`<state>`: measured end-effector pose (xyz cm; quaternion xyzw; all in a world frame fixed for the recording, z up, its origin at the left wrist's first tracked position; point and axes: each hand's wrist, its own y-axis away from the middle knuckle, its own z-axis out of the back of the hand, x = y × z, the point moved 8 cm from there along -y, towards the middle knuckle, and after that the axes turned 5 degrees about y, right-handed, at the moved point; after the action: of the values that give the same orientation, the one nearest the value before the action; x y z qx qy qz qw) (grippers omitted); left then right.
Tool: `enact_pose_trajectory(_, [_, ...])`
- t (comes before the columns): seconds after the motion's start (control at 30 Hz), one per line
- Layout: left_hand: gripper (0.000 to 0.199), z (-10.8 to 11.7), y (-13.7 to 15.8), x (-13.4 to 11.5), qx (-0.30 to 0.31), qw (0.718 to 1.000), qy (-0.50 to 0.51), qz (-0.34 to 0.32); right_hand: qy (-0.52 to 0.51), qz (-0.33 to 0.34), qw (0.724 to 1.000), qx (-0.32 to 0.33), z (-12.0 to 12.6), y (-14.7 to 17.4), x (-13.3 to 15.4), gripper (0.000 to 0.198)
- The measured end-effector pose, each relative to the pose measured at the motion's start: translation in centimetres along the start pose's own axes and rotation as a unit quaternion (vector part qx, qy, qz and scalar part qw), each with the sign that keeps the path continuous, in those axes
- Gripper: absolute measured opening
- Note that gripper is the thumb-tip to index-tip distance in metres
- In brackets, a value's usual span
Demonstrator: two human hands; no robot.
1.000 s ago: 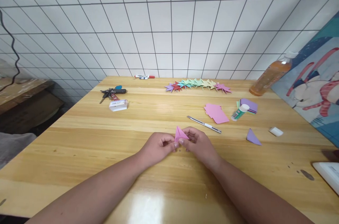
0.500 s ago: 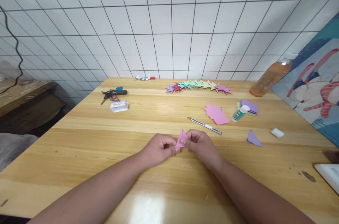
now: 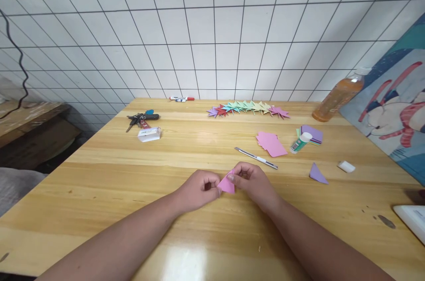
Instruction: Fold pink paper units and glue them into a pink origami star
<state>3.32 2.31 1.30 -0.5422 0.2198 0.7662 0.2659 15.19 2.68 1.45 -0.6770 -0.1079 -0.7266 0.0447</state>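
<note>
A small folded piece of pink paper (image 3: 227, 185) is held between my two hands, just above the front middle of the table. My left hand (image 3: 200, 188) pinches its left corner between thumb and fingers. At its upper right edge, my right hand (image 3: 251, 183) grips it with the thumb on top. Beyond my hands lies a slim silver craft knife (image 3: 256, 158), and behind that a small stack of pink paper (image 3: 270, 144). A purple folded triangle of paper (image 3: 318, 174) rests to the right of my right hand.
A row of folded paper stars (image 3: 247, 107) lies near the tiled wall. To the right are a glue stick (image 3: 300, 143), coloured paper (image 3: 314, 134), an eraser (image 3: 346, 166) and a bottle (image 3: 338, 97). Keys (image 3: 141, 118), a small white box (image 3: 149, 134) and markers (image 3: 181, 99) lie left.
The pink paper has turned in my hands: its point stood up before, and now a wide lower edge hangs down between them. My hands have barely shifted.
</note>
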Motion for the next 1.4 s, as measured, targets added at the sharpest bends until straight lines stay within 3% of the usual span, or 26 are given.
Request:
enact_pose_trajectory(0.2, [0.03,-0.2,-0.2,-0.8,-0.011,1.0,0.015,-0.015,0.001,-0.001,1.0,-0.007,-0.3,0.0,-0.3,0.029])
enact_pose_trajectory(0.33, [0.033,-0.2,-0.3,0.0,-0.022,1.0,-0.014,0.013,0.008,0.007,1.0,0.017,-0.9,-0.1,-0.4,0.026])
enact_pose_trajectory(0.67, [0.027,0.0,-0.2,0.5,-0.025,0.998,-0.04,0.028,0.024,0.032,0.998,-0.045,0.6,0.2,0.3,0.023])
enact_pose_trajectory(0.83, [0.028,0.3,-0.3,0.7,-0.033,0.999,-0.01,0.035,0.022,0.009,0.998,-0.057,0.8,-0.1,-0.3,0.026])
enact_pose_trajectory(0.97, [0.032,0.9,-0.5,0.5,-0.051,0.997,0.044,0.031,0.03,0.033,0.998,-0.041,0.4,0.1,0.0,0.028])
enact_pose_trajectory(1.03, [0.034,1.2,-0.5,0.4,-0.062,0.995,0.077,0.028,0.046,0.039,0.998,-0.017,-0.2,0.3,0.2,0.033])
enact_pose_trajectory(1.17, [0.035,1.5,-0.5,0.4,-0.089,0.99,0.112,0.019,0.115,0.032,0.992,0.033,-1.5,0.7,0.1,0.018])
enact_pose_trajectory(1.4, [0.034,1.7,-0.5,0.4,-0.124,0.986,0.109,0.029,0.2,0.055,0.978,0.006,-1.0,0.5,0.1,0.017])
